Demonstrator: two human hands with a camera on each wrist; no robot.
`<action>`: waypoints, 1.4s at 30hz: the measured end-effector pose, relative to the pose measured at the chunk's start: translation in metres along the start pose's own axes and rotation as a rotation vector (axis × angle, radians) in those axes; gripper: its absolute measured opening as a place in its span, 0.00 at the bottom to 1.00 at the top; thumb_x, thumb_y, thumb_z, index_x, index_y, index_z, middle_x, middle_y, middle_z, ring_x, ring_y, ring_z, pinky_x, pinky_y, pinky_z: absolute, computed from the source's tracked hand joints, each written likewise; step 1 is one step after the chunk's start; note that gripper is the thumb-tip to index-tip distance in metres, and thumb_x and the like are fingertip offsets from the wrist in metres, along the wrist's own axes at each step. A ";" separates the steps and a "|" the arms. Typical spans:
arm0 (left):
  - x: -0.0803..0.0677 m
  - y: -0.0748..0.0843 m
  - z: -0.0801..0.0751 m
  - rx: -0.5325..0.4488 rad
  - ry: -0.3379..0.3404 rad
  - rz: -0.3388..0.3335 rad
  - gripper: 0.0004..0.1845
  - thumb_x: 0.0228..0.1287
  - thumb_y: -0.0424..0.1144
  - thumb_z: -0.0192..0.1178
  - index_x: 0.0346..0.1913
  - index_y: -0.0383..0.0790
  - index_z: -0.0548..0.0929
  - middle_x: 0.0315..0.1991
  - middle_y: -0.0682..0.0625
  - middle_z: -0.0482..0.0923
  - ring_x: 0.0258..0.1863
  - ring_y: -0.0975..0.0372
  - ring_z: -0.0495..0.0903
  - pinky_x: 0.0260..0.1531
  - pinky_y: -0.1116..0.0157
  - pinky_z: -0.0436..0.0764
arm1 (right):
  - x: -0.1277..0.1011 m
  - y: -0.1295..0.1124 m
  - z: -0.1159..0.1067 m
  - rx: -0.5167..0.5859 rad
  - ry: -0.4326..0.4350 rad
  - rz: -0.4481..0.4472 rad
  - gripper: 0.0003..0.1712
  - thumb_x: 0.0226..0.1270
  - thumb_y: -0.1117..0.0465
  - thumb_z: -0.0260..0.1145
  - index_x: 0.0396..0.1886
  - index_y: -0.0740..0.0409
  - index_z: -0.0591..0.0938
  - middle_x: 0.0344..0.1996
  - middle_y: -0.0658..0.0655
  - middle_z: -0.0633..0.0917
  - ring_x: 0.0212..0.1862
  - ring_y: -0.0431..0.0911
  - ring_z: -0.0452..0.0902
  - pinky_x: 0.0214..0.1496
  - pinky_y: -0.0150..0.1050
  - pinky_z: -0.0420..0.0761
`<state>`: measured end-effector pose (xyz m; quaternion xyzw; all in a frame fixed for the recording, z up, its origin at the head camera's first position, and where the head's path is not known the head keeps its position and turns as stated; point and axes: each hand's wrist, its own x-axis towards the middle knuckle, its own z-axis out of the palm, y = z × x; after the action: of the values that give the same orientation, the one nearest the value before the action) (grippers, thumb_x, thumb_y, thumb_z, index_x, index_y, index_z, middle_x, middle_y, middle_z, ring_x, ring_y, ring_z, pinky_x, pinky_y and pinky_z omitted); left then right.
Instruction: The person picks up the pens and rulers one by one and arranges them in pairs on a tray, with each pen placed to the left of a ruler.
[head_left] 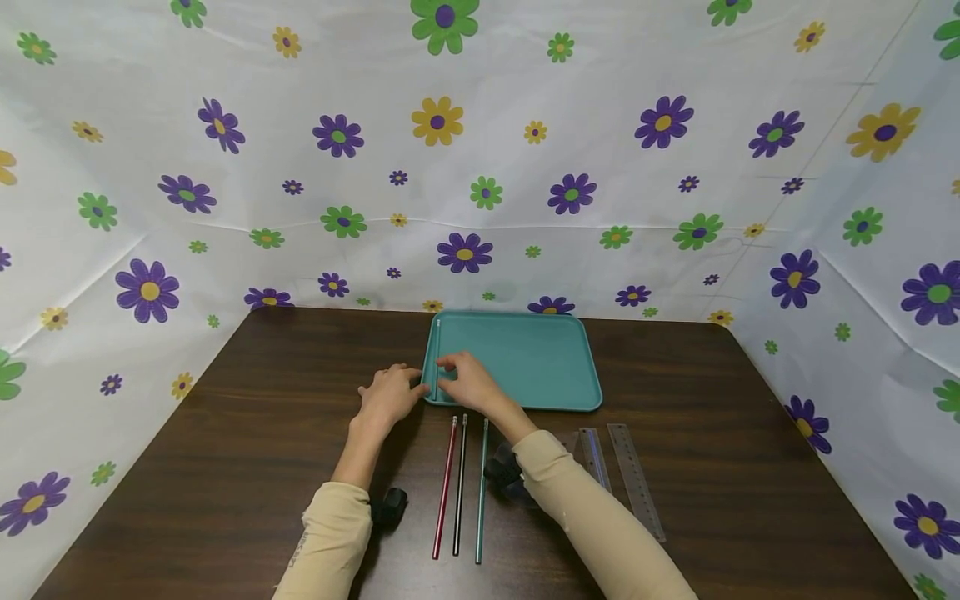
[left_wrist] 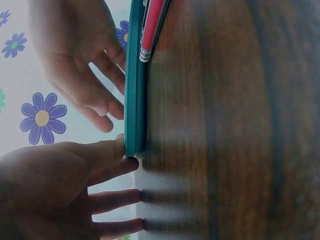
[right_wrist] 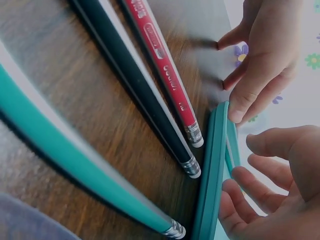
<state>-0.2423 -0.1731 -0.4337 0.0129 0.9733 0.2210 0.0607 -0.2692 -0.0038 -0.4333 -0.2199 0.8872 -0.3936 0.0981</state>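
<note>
The red pencil (right_wrist: 162, 70) carries printed lettering too blurred to read. It lies on the brown table (head_left: 225, 467) beside a black pencil (head_left: 459, 483) and a teal pencil (head_left: 481, 492), their eraser ends just short of the teal tray (head_left: 540, 358). A silvery-white pencil (head_left: 437, 354) lies inside along the tray's left wall. The left hand (head_left: 386, 396) touches the tray's near-left corner, fingers straight. The right hand (head_left: 465, 382) hovers over that pencil, fingers loosely bent, gripping nothing. Two clear rulers (head_left: 633, 475) lie right.

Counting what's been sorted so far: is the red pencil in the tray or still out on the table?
Out. The red pencil lies on the table before the tray, beside the black one.
</note>
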 end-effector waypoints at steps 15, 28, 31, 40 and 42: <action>0.001 0.001 -0.001 -0.014 -0.005 -0.012 0.27 0.72 0.50 0.58 0.68 0.42 0.76 0.73 0.35 0.64 0.71 0.34 0.60 0.61 0.22 0.53 | -0.006 0.001 -0.009 -0.021 -0.024 -0.020 0.25 0.71 0.63 0.61 0.66 0.65 0.75 0.59 0.66 0.76 0.60 0.59 0.73 0.58 0.54 0.77; 0.000 0.003 -0.001 -0.009 -0.007 -0.015 0.27 0.72 0.51 0.58 0.68 0.41 0.76 0.73 0.35 0.64 0.71 0.34 0.61 0.60 0.22 0.53 | -0.015 0.008 -0.020 -0.074 -0.082 -0.076 0.26 0.70 0.62 0.64 0.66 0.65 0.75 0.57 0.65 0.77 0.59 0.58 0.75 0.58 0.53 0.78; 0.000 0.003 0.000 -0.006 -0.002 -0.012 0.27 0.72 0.50 0.58 0.68 0.41 0.76 0.72 0.35 0.65 0.70 0.33 0.61 0.60 0.22 0.54 | -0.018 0.009 -0.021 -0.091 -0.098 -0.091 0.26 0.70 0.62 0.65 0.66 0.65 0.75 0.57 0.65 0.77 0.59 0.58 0.75 0.59 0.53 0.78; 0.001 0.001 0.000 -0.009 0.003 -0.013 0.27 0.72 0.50 0.58 0.68 0.41 0.76 0.72 0.35 0.65 0.71 0.34 0.61 0.61 0.22 0.54 | -0.023 0.011 -0.023 -0.113 -0.129 -0.124 0.28 0.68 0.60 0.66 0.66 0.63 0.75 0.58 0.64 0.78 0.60 0.57 0.75 0.59 0.54 0.77; 0.000 0.001 0.000 -0.013 0.004 -0.014 0.27 0.72 0.50 0.58 0.68 0.41 0.76 0.72 0.35 0.65 0.70 0.34 0.61 0.61 0.22 0.54 | -0.025 0.011 -0.024 -0.117 -0.137 -0.130 0.29 0.68 0.60 0.67 0.67 0.63 0.75 0.58 0.63 0.78 0.61 0.57 0.74 0.60 0.54 0.77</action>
<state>-0.2426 -0.1720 -0.4337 0.0052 0.9721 0.2267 0.0603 -0.2593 0.0306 -0.4255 -0.3086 0.8838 -0.3305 0.1200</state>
